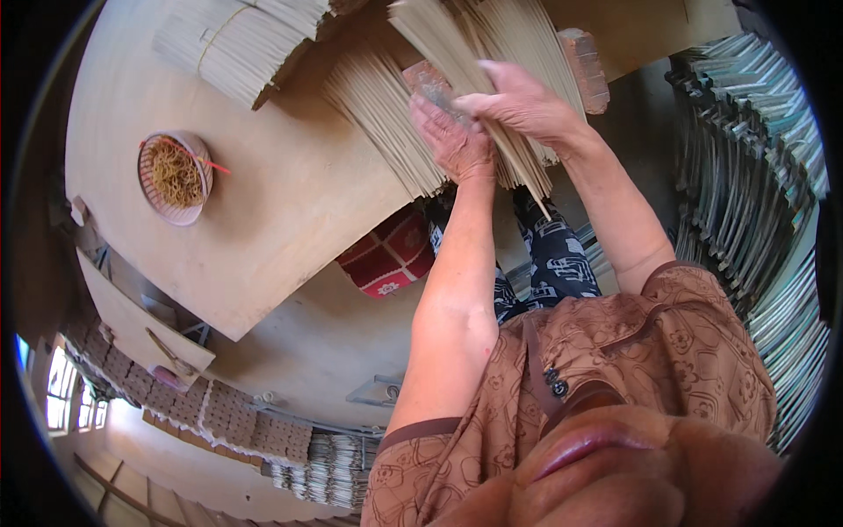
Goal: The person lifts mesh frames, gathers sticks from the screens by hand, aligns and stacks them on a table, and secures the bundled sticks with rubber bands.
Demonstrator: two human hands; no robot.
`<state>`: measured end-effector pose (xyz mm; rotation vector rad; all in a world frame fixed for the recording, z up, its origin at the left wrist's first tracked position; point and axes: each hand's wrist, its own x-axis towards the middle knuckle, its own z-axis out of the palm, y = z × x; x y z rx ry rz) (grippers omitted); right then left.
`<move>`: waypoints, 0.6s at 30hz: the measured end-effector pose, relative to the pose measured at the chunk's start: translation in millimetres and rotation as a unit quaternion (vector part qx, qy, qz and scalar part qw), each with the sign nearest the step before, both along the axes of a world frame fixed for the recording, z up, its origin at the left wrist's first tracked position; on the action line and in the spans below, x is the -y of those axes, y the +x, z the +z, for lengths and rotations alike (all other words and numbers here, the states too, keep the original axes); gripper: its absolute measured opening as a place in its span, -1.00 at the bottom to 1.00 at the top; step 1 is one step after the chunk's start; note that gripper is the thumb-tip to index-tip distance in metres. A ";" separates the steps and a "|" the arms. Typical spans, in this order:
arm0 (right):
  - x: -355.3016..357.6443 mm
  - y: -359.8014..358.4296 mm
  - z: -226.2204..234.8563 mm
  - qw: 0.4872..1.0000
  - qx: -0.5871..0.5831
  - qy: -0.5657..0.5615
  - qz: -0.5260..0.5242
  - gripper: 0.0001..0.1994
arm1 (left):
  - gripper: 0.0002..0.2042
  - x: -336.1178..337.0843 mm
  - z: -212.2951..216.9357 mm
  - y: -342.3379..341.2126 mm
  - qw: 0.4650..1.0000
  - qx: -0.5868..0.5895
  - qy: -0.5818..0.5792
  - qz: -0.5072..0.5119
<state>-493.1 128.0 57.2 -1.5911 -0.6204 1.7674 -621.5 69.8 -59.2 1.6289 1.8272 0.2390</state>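
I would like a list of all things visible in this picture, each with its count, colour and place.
Loose thin sticks: one fanned pile, pale tan, on the board under the hands.
Tied stick bundle: one, pale tan, top left of the board.
Wooden board: one, light brown, upper left.
Brick: one, reddish, on the sticks, top right.
Round basket: one, pinkish, holds yellow strands, left on the board.
Cushion: one, red patterned, below the board.
Stacked racks: many, grey, right side.
Left hand: on the sticks.
Right hand: gripping sticks.

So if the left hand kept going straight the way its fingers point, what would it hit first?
The left hand already rests on the fanned thin sticks; just ahead lies a brick, probably next, though depth is unclear.
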 end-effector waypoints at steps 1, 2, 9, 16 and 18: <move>-13.0 -15.0 0.9 0.999 -0.022 0.023 0.042 -0.77 | -0.12 -1.3 -0.9 -4.7 0.995 0.071 -0.068 0.034; -28.4 -35.4 4.1 0.994 -0.046 0.051 0.085 -0.79 | -0.17 4.4 -22.8 -24.0 0.967 0.113 -0.222 0.051; -99.1 -150.8 -40.3 0.959 -0.068 0.017 0.275 -0.85 | -0.21 11.1 -3.8 1.9 0.976 0.197 0.090 -0.005; -71.3 -229.8 -111.4 0.962 0.207 0.002 0.178 -0.80 | -0.20 -1.7 6.7 5.2 0.997 0.010 0.073 -0.005; -61.4 -237.0 -120.6 0.963 0.209 -0.047 0.161 -0.76 | -0.22 -1.6 2.9 3.8 0.996 -0.007 0.087 -0.006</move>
